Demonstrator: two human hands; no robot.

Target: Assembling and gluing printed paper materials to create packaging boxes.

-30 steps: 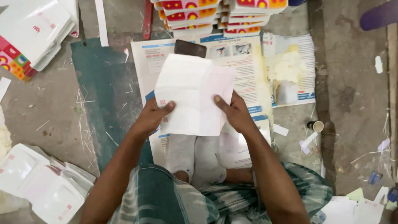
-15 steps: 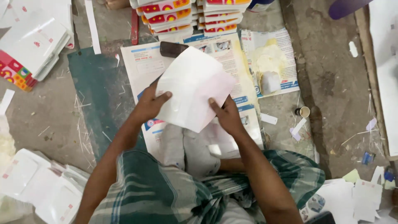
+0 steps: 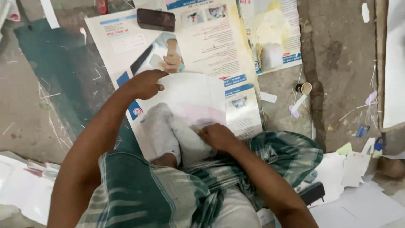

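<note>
A white sheet of paper (image 3: 190,95), bent over with a curved top edge, lies low over the printed poster (image 3: 211,46) on the floor. My left hand (image 3: 143,83) grips its upper left edge with fingers curled. My right hand (image 3: 217,136) presses on its lower right part, just above my lap. Under the sheet a grey-white cloth bundle (image 3: 168,135) rests on my crossed legs.
A dark rectangular block (image 3: 155,19) sits on the poster's top. A second printed sheet with a yellow stain (image 3: 274,36) lies at the right. Stacks of white cut paper (image 3: 25,185) lie at lower left, and loose paper scraps (image 3: 354,169) at lower right. A small round cap (image 3: 304,88) lies on the floor.
The sheet was held up flat between both hands; now it is lowered and bent over, with my right hand down near my lap. The camera has moved closer and tilted down.
</note>
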